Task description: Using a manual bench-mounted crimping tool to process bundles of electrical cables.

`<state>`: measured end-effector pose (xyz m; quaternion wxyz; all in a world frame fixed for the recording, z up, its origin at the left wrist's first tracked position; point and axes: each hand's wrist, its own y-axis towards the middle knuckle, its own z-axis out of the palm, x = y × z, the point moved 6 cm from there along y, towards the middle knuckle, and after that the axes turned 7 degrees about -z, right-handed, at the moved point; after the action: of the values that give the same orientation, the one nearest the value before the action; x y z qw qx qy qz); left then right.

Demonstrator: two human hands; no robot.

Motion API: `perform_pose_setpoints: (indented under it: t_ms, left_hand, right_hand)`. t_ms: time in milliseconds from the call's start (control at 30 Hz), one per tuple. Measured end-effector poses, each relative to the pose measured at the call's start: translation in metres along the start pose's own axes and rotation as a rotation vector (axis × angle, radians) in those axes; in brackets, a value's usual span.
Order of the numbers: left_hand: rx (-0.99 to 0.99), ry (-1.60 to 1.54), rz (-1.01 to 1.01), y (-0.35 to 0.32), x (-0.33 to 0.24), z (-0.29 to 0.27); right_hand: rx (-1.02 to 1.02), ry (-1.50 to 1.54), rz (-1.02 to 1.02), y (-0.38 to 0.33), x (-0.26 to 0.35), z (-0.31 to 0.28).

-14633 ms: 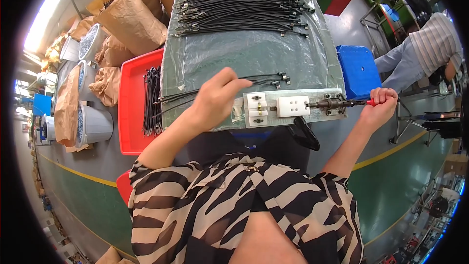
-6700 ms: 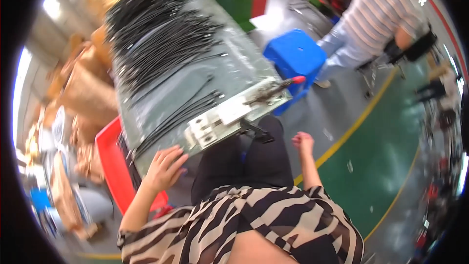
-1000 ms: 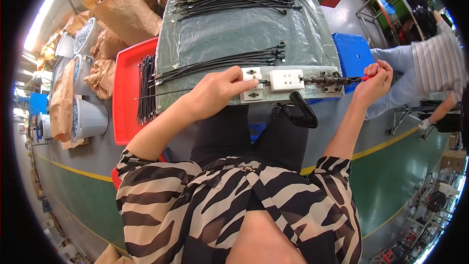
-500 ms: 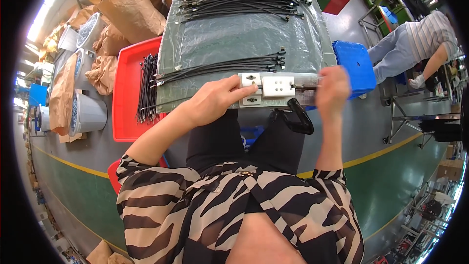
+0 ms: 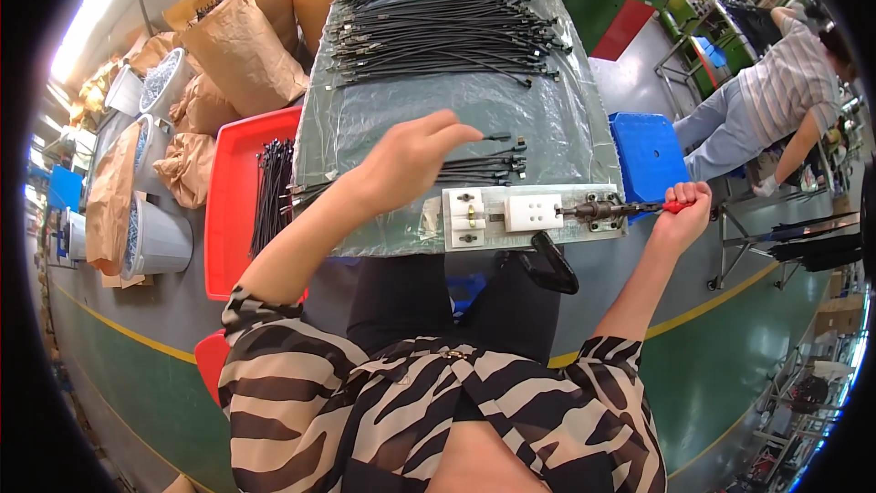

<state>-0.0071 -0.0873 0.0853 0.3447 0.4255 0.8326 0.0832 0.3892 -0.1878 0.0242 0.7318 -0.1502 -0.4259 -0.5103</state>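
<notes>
My left hand [image 5: 406, 160] is raised over the near bunch of black cables [image 5: 488, 167], fingers closed on a black cable [image 5: 495, 137] whose end pokes out past the fingertips. My right hand [image 5: 684, 219] grips the red handle [image 5: 674, 206] of a push-pull clamp [image 5: 598, 211], which is stretched out to the right. That clamp is mounted on a metal fixture plate [image 5: 502, 239] at the table's near edge. On the plate, a white sliding block [image 5: 534, 213] stands apart from a slotted white block [image 5: 468, 216] at the left. A black-handled clamp [image 5: 552, 265] hangs below the plate.
Large piles of black cables [image 5: 447, 36] cover the table's far part. A red tray [image 5: 226, 219] with more cables stands at left, near paper sacks [image 5: 242, 50] and grey bins [image 5: 164, 237]. To the right are a blue stool [image 5: 648, 151] and a person [image 5: 776, 91] bending over.
My left hand has lifted off the fixture and moved away over the cable bunch. My right hand has pulled the handle rightward, and the sliding block has drawn back from the slotted one.
</notes>
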Motion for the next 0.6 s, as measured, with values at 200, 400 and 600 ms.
perform_pose_setpoints:
  t_ms: [200, 400, 600]
  left_hand:
    - [0.088, 0.056, 0.083, 0.052, 0.052, 0.071]
    - [-0.147, 0.167, -0.013, 0.109, 0.119, 0.085]
    - [-0.057, 0.265, 0.063, 0.115, 0.100, 0.081]
  right_hand:
    - [-0.065, -0.043, -0.030, -0.001, 0.001, -0.002]
    - [-0.068, -0.051, -0.048, -0.001, -0.004, 0.005]
    - [-0.115, 0.009, 0.006, 0.000, -0.013, -0.012]
